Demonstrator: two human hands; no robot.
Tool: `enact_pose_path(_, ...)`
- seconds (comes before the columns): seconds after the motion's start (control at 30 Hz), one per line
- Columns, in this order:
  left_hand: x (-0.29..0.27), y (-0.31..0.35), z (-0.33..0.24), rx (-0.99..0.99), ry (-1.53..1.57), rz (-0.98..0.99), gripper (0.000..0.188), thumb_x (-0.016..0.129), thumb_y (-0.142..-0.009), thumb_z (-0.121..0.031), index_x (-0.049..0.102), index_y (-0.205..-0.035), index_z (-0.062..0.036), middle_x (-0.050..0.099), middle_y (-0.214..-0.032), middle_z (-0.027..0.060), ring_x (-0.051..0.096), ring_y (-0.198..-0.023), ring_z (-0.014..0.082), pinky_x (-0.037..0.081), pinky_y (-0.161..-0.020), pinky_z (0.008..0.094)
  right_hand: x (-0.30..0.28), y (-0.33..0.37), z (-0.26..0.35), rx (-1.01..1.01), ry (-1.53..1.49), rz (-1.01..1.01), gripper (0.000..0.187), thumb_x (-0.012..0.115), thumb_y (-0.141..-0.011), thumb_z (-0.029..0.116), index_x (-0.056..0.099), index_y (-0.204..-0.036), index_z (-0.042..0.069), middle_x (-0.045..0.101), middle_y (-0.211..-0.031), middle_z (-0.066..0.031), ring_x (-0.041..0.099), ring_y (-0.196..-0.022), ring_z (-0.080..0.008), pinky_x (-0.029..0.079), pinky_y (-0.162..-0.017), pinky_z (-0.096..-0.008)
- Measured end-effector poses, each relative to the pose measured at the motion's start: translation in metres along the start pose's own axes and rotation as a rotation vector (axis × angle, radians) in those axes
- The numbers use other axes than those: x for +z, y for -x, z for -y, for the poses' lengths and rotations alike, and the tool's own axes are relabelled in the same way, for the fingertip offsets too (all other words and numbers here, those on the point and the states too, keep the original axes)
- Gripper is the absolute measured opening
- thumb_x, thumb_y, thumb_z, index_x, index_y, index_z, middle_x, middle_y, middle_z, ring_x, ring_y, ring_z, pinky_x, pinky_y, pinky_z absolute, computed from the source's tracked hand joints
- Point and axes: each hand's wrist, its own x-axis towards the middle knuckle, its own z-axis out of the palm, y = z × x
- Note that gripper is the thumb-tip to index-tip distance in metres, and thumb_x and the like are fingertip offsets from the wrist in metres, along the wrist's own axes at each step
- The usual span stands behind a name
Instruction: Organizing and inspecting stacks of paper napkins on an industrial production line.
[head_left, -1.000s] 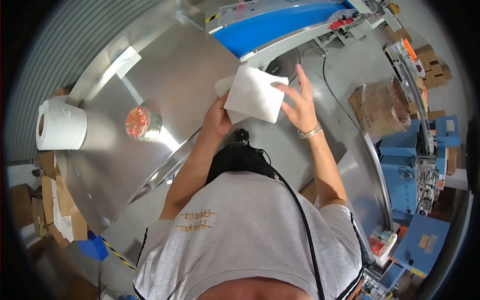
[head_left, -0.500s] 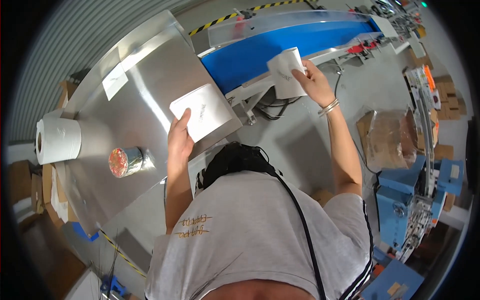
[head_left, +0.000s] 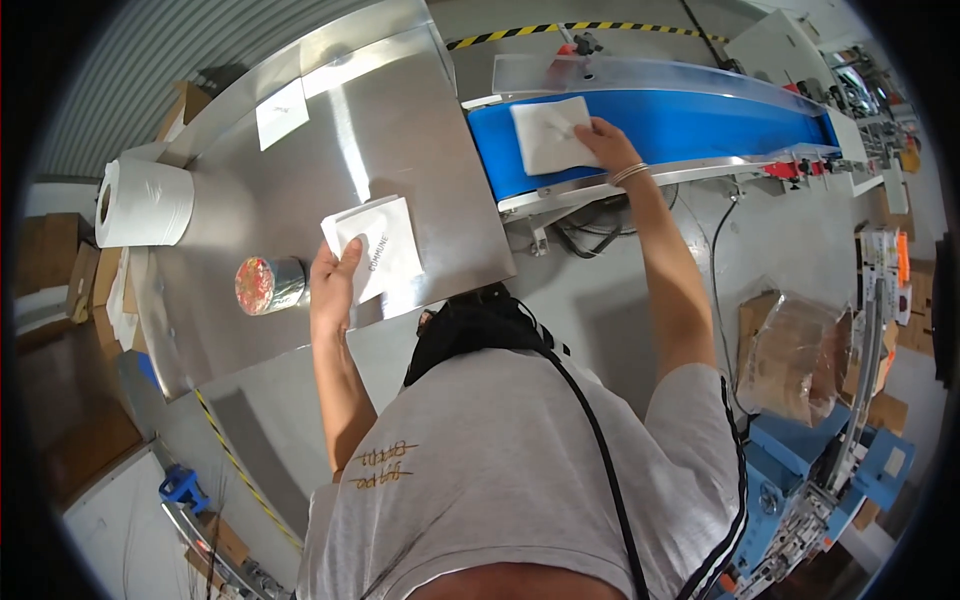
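Note:
My left hand (head_left: 334, 285) grips a small stack of folded white paper napkins (head_left: 393, 240) over the near edge of the steel table, thumb on top. Dark print runs across the top napkin. My right hand (head_left: 610, 150) reaches out to the blue conveyor belt (head_left: 690, 130). Between its thumb and fingers is the right edge of a white folded napkin (head_left: 545, 140), which lies flat on or just above the belt's near end; I cannot tell if it touches. No print shows on its upper face.
On the steel table (head_left: 430, 130) are a white roll (head_left: 150, 203), a clear-wrapped cylinder with a red patterned end (head_left: 270, 285) and a white sheet (head_left: 283, 113). A clear guard (head_left: 650, 78) lines the belt's far side. A plastic-lined carton (head_left: 795, 355) and blue machine (head_left: 790, 450) stand right.
My right hand has carried its napkin from beside the conveyor onto or over the belt, laid flatter with the plain face up. My left hand still holds its stack. The whole view has shifted.

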Motion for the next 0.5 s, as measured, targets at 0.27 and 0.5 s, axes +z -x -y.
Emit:
enact_pose_path(0.27,-0.003,-0.002,-0.012,-0.105,-0.009,0.076,0.031,0.060,-0.090,-0.015,0.057,-0.117,0.0003,0.064,-0.107,0.0065,0.056,-0.098,0.0133,0.042,-0.089,0.0268,-0.100,-0.036,-0.024,-0.031,0.869,-0.305,0.039,0.060,-0.086,0.039,0.060,-0.109,0.007,0.065,-0.089,-0.0092,0.060,-0.077,-0.0206,0.049,-0.068,-0.0287)
enact_pose_path(0.5,0.015,-0.021,-0.022,-0.195,0.204,0.279,0.029,0.061,-0.089,-0.015,0.058,-0.115,-0.0006,0.063,-0.107,0.0061,0.057,-0.100,0.0139,0.043,-0.089,0.0283,-0.013,0.019,0.064,-0.417,0.649,-0.170,0.059,0.072,-0.078,0.038,0.053,-0.122,0.003,0.059,-0.117,-0.0181,0.059,-0.106,-0.0297,0.047,-0.088,-0.0387)
